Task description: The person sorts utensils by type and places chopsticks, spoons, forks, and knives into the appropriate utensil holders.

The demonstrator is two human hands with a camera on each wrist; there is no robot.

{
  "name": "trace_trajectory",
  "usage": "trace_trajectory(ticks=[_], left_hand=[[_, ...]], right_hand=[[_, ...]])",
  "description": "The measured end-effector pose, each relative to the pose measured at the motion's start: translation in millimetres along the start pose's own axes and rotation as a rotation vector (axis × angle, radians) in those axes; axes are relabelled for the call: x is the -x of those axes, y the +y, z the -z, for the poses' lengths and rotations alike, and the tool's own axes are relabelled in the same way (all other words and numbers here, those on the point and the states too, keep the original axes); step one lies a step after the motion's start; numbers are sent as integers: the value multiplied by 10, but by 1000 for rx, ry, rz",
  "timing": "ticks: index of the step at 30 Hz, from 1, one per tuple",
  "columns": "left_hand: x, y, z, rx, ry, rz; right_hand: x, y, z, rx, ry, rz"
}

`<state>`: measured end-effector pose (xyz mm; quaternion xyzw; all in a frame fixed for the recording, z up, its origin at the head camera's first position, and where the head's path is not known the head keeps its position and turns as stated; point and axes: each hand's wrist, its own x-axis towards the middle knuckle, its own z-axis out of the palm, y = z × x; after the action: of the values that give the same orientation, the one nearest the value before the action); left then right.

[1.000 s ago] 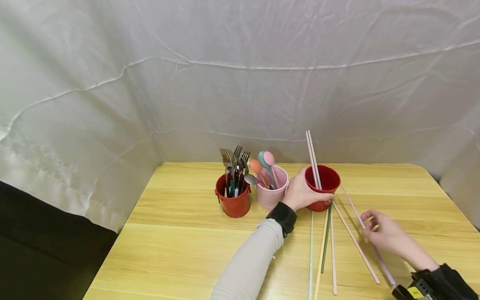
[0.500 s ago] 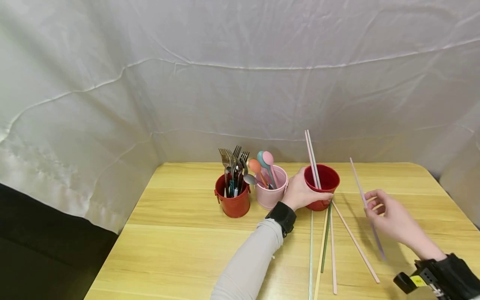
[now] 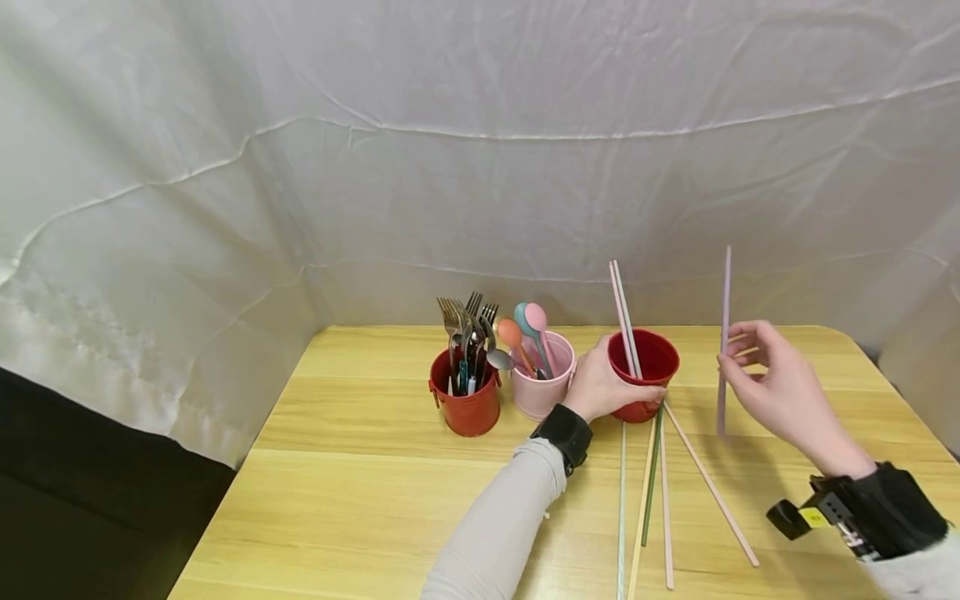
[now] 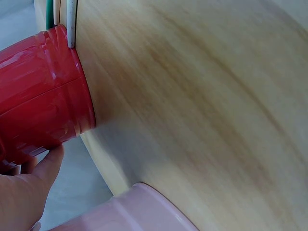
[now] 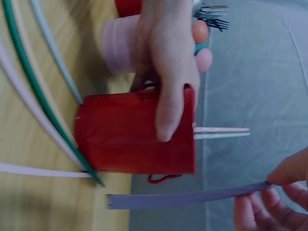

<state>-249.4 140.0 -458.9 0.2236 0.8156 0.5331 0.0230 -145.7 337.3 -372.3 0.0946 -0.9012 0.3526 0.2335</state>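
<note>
My left hand (image 3: 609, 382) grips the rim of a red bucket (image 3: 647, 410), thumb across its front. Two chopsticks (image 3: 627, 325), one pink and one whitish, lean inside that bucket. To its right, my right hand (image 3: 776, 379) pinches a purple chopstick (image 3: 725, 308) between thumb and fingers, upright above the table. In the right wrist view the purple chopstick (image 5: 183, 198) lies alongside the red bucket (image 5: 130, 134), apart from it. Several loose chopsticks in green, pink and pale tones, one a pink chopstick (image 3: 712, 487), fan out on the table before the bucket.
Left of my left hand stands a pink bucket (image 3: 538, 398) with colourful spoons (image 3: 512, 333). Beside it, another red bucket (image 3: 468, 415) holds several forks (image 3: 453, 321). A grey-white curtain (image 3: 480, 183) hangs behind the wooden table (image 3: 360, 500).
My right hand has lifted the purple chopstick off the table and turned it from slanting to upright, moving up in view. My left hand stays on the red bucket.
</note>
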Motion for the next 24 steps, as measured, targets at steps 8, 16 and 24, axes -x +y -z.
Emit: trace_trajectory(ticks=[8,16,24], left_hand=[[9,-14,12,22,-7,10],[-1,-23,-9,23,-12,4],[-2,2,-3,4,1,13]], right_hand=[[-246,-298,-40,-103,205,30],[-393,-452,-195,-242,324,86],[-440,-274,-476,-175,259,102]])
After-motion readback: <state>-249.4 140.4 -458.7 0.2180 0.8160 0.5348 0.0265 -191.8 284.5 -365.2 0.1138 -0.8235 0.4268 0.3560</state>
